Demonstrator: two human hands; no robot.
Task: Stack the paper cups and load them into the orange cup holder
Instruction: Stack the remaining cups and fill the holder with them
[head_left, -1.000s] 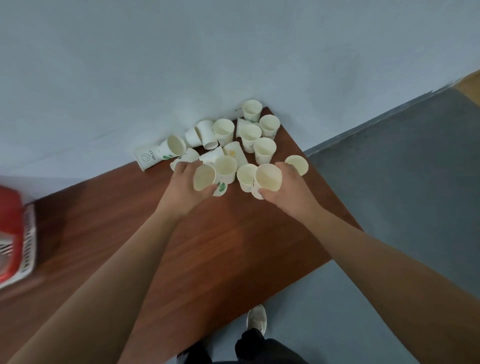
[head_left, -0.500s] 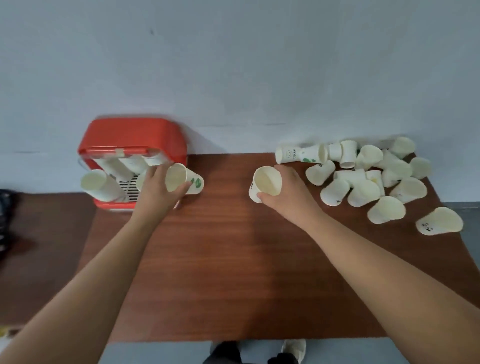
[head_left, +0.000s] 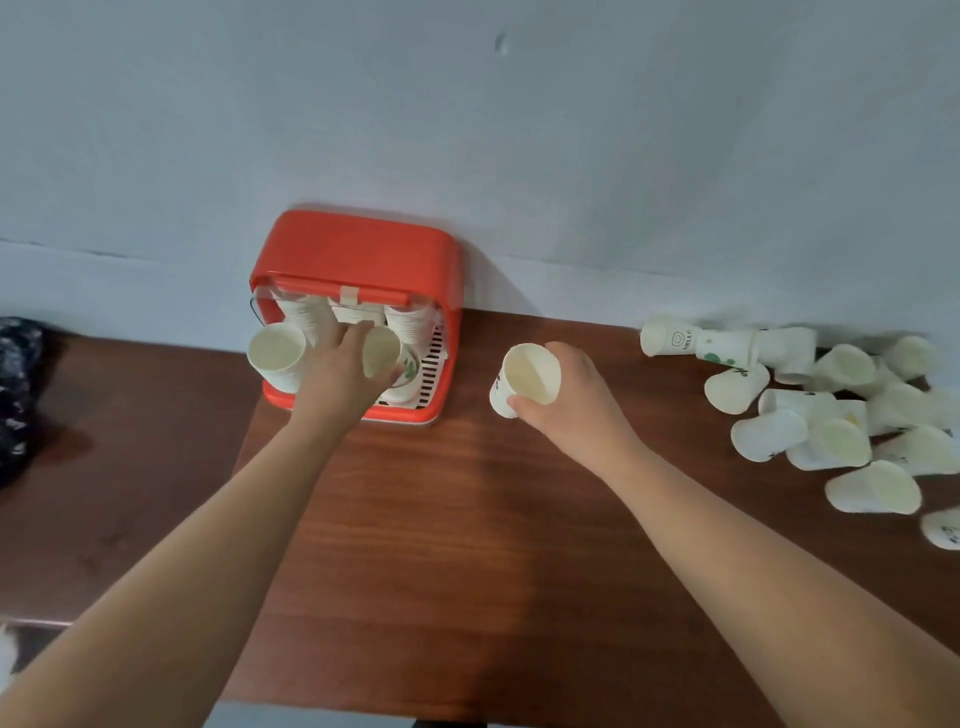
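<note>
The orange cup holder (head_left: 358, 252) stands against the wall on the wooden table (head_left: 467, 519), its front open, with stacks of white paper cups inside. One stack (head_left: 277, 353) leans out at its left front. My left hand (head_left: 345, 371) grips a paper cup (head_left: 382, 351) right at the holder's opening. My right hand (head_left: 571, 395) holds another paper cup (head_left: 527, 376) above the table, to the right of the holder, its mouth facing me. A pile of loose paper cups (head_left: 826, 410) lies on its sides at the table's right end.
A grey wall (head_left: 519, 130) runs directly behind the table. A dark patterned object (head_left: 18, 395) sits at the far left edge. The table's front edge (head_left: 467, 714) is near the bottom of the view.
Both hands carried their cups left, away from the loose pile. My left hand now has its cup at the holder's opening. The view has swung left, bringing the holder to the centre.
</note>
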